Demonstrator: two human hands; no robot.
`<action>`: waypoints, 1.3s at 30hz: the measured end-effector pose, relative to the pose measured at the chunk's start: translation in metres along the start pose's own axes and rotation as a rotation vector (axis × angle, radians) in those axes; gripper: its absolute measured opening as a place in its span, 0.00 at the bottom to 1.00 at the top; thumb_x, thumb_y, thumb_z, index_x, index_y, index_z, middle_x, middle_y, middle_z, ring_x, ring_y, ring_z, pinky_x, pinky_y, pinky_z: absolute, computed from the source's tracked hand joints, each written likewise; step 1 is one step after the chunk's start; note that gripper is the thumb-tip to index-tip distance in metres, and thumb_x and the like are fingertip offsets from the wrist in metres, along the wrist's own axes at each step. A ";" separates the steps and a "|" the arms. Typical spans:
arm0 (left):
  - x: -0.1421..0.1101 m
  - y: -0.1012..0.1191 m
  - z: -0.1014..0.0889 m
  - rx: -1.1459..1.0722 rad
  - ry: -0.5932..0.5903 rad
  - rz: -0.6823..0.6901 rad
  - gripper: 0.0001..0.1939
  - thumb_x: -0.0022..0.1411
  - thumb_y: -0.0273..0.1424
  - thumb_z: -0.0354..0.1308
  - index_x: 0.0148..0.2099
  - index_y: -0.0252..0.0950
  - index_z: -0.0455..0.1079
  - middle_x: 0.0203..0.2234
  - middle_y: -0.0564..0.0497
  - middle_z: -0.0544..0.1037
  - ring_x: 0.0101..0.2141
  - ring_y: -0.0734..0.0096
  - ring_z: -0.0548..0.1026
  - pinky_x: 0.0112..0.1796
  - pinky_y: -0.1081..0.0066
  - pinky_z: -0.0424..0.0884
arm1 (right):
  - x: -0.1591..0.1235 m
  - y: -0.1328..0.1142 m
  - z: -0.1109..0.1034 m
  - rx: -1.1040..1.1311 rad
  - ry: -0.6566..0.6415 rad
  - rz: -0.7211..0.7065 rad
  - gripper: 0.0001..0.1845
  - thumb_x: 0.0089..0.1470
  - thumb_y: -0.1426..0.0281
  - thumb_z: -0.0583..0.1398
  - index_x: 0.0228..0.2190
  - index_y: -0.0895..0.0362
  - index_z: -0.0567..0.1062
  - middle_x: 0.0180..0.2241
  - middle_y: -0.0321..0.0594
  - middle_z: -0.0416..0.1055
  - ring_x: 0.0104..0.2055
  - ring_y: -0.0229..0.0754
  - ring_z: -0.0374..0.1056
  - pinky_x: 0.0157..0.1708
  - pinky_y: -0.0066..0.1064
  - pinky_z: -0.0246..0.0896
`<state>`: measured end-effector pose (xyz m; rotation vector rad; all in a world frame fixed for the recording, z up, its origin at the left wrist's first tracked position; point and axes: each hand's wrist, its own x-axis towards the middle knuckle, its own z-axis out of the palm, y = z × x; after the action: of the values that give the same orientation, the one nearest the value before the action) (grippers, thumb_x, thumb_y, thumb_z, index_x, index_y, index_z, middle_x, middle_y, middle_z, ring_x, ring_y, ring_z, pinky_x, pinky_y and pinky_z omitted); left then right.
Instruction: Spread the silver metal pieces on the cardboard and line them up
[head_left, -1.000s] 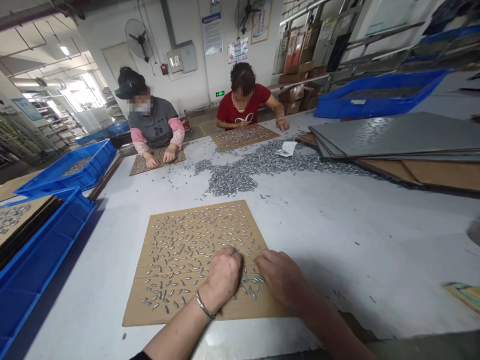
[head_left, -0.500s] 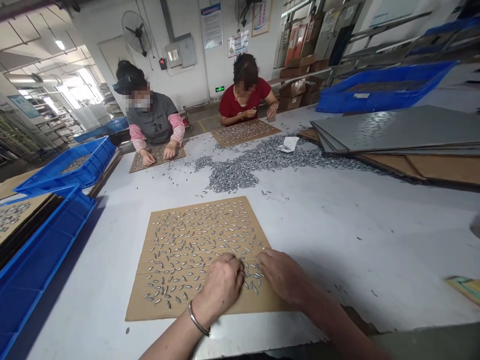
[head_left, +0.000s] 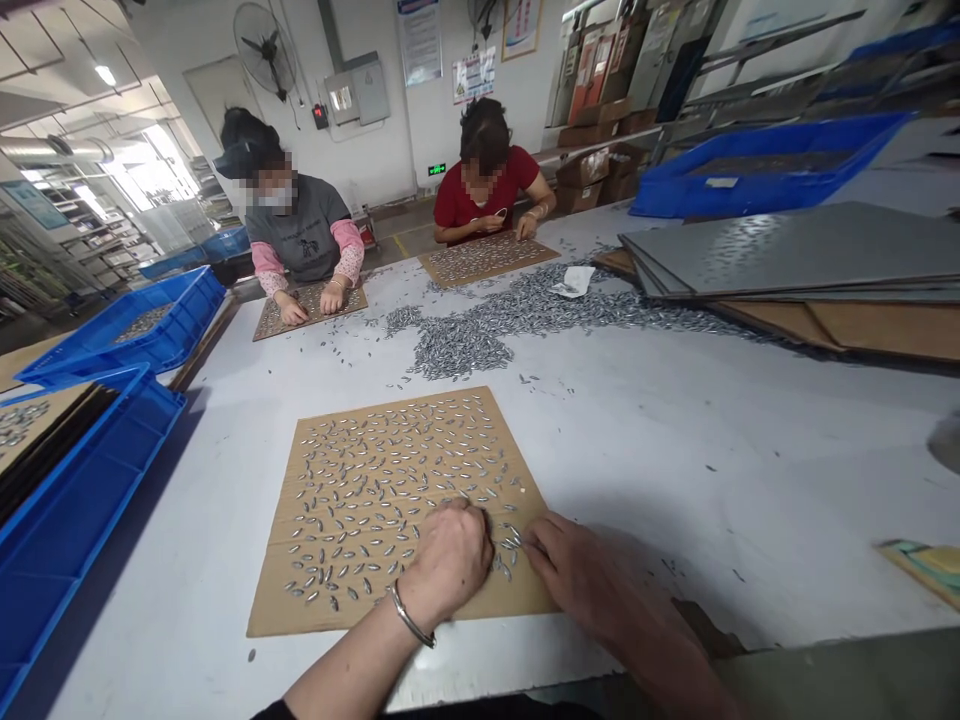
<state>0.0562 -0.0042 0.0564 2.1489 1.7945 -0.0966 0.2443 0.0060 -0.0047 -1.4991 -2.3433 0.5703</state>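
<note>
A brown cardboard sheet (head_left: 281, 600) lies on the white table in front of me, covered with several small silver oval metal pieces (head_left: 375, 470). My left hand (head_left: 448, 560), with a metal bracelet at the wrist, rests curled on the sheet's near right part, fingertips among the pieces. My right hand (head_left: 577, 570) lies just to its right at the sheet's edge, fingers bent and pinched toward the same pieces. Whether either hand holds a piece is hidden.
A heap of loose metal pieces (head_left: 457, 345) spreads across the table's middle. Two people sit opposite at their own cardboard sheets (head_left: 480, 260). Blue bins (head_left: 82, 480) stand at my left, another blue bin (head_left: 750, 180) and stacked grey and brown boards (head_left: 810, 260) at the right.
The view has shifted slightly. My right hand has drawn back a little toward me along the sheet's right edge; my left hand stays curled over the pieces.
</note>
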 end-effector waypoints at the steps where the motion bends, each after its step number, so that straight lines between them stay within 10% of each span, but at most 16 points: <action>1: 0.000 0.000 -0.004 -0.003 -0.017 -0.010 0.13 0.66 0.24 0.50 0.42 0.31 0.76 0.39 0.40 0.81 0.39 0.58 0.78 0.41 0.65 0.73 | 0.000 -0.001 -0.001 -0.020 -0.005 0.015 0.12 0.60 0.74 0.52 0.25 0.52 0.66 0.30 0.39 0.74 0.31 0.42 0.68 0.30 0.32 0.55; 10: 0.003 -0.005 -0.023 -0.011 -0.067 -0.073 0.14 0.65 0.23 0.50 0.43 0.31 0.78 0.41 0.38 0.82 0.40 0.58 0.80 0.38 0.67 0.72 | -0.002 -0.006 -0.012 -0.052 -0.089 0.008 0.10 0.59 0.75 0.53 0.27 0.54 0.70 0.33 0.39 0.75 0.32 0.41 0.70 0.32 0.31 0.56; 19: -0.029 -0.046 -0.030 -0.199 0.227 -0.028 0.13 0.70 0.25 0.49 0.36 0.35 0.74 0.34 0.46 0.78 0.34 0.66 0.75 0.37 0.70 0.68 | 0.007 -0.004 -0.009 -0.033 -0.002 -0.074 0.14 0.63 0.72 0.52 0.29 0.53 0.74 0.32 0.38 0.75 0.33 0.42 0.72 0.36 0.33 0.61; 27: -0.065 -0.073 -0.021 -0.281 0.242 -0.064 0.13 0.71 0.26 0.50 0.34 0.36 0.72 0.33 0.49 0.76 0.35 0.66 0.74 0.37 0.70 0.67 | 0.003 -0.020 0.003 -0.033 0.078 -0.213 0.15 0.66 0.70 0.52 0.28 0.53 0.72 0.30 0.37 0.73 0.32 0.40 0.71 0.35 0.33 0.63; 39: -0.032 -0.026 0.027 -0.106 0.213 0.157 0.11 0.70 0.24 0.50 0.38 0.35 0.73 0.35 0.47 0.77 0.37 0.64 0.75 0.40 0.66 0.73 | -0.027 -0.018 0.022 -0.040 0.150 -0.095 0.11 0.63 0.68 0.55 0.29 0.51 0.73 0.30 0.36 0.74 0.30 0.42 0.72 0.30 0.33 0.63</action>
<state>0.0295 -0.0384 0.0338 2.2853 1.6889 0.2685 0.2310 -0.0292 -0.0164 -1.3873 -2.3077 0.3754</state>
